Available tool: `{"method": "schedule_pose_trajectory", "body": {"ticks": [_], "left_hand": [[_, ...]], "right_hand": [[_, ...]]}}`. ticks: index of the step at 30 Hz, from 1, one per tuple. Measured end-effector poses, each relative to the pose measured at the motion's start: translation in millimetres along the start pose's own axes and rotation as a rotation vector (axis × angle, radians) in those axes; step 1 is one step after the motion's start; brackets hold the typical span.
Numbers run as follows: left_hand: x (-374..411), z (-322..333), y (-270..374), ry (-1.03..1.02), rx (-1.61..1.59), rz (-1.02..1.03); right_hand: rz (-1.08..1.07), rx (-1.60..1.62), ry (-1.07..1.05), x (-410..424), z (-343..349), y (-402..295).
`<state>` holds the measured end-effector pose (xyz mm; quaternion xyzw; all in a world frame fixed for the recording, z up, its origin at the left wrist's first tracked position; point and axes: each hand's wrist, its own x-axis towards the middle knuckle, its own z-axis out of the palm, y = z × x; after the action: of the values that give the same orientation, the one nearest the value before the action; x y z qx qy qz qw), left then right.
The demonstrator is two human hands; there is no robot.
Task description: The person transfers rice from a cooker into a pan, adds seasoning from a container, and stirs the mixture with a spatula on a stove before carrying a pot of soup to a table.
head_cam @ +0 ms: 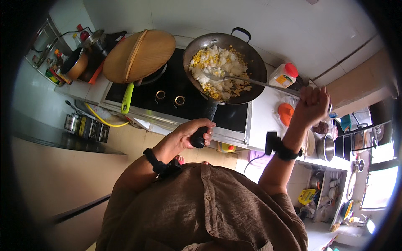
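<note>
My left hand (pixel 198 133) is wrapped around the black handle (pixel 211 110) of a dark wok (pixel 258 67). The wok sits on the right side of a black glass cooktop (pixel 171 84). In it lies white rice (pixel 234 61) mixed with yellow corn kernels (pixel 205 58) and small browned bits. My right hand (pixel 314 103) grips the far end of a long metal spatula or ladle (pixel 260 83), and its head rests among the rice near the wok's middle. Part of that head is covered with grains.
Left of the wok, a round wooden lid (pixel 149 59) covers a pan with a green handle (pixel 127 98). A red-capped plastic jar (pixel 284 75) stands close by on the right. Pots (pixel 75 64) and bottles crowd the left counter; a steel bowl (pixel 325 147) is at right.
</note>
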<state>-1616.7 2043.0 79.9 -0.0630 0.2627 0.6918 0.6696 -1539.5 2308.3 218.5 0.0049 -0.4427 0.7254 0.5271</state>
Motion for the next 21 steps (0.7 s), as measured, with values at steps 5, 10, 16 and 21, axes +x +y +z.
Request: {"method": "schedule_pose_trajectory", "body": {"ticks": [5,10,16,21], "left_hand": [[7.2,4.8,1.2,0.017,-0.004,-0.045],[2.1,-7.7,-0.4,0.008,-0.087,-0.035],[4.1,-3.9,2.6,0.0,-0.023,-0.044],[2.8,-5.3,3.3,-0.002,-0.029,-0.012]], "right_hand": [[0.008,0.088,0.027,-28.9,-19.9,42.3],[-0.048,0.028,0.081,5.1,5.5,19.5],[0.015,0.061,-0.013,-22.8,5.3,50.4],[0.004,-0.057,-0.105,-19.3,-6.6,15.6]]}}
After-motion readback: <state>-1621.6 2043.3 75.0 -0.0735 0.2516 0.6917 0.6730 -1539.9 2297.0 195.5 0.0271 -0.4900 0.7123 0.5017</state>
